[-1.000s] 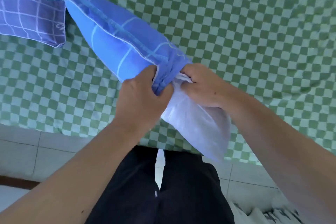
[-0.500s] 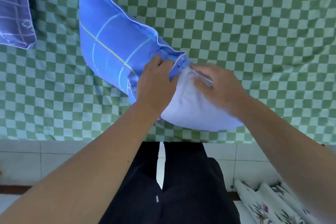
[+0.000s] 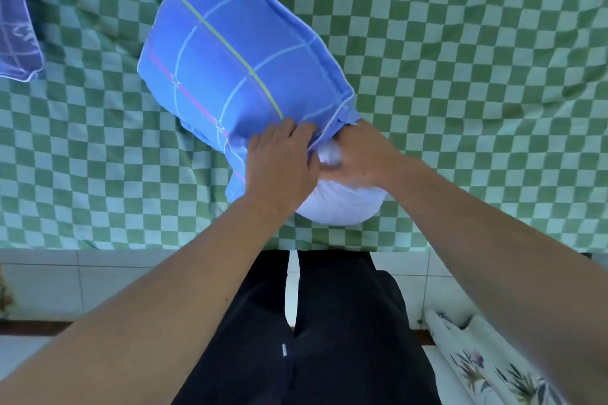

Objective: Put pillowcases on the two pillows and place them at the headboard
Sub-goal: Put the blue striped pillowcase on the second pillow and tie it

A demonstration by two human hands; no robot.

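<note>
A blue checked pillowcase (image 3: 237, 52) covers most of a white pillow (image 3: 342, 204), whose bare end sticks out toward me over the bed's edge. My left hand (image 3: 279, 164) grips the pillowcase's open hem. My right hand (image 3: 362, 154) clutches the white pillow's end just inside the opening. A second pillow in a purple-blue checked case (image 3: 16, 20) lies at the far left on the bed.
The bed is spread with a green and white checked sheet (image 3: 477, 76). Its near edge runs across the view above a white tiled floor (image 3: 42, 286). My dark trousers fill the bottom middle. A floral fabric (image 3: 487, 365) lies at the lower right.
The pillowcase has slid further over the white pillow, so less white shows. The blue end has swung up and away from me, and both hands have moved closer together at the opening.
</note>
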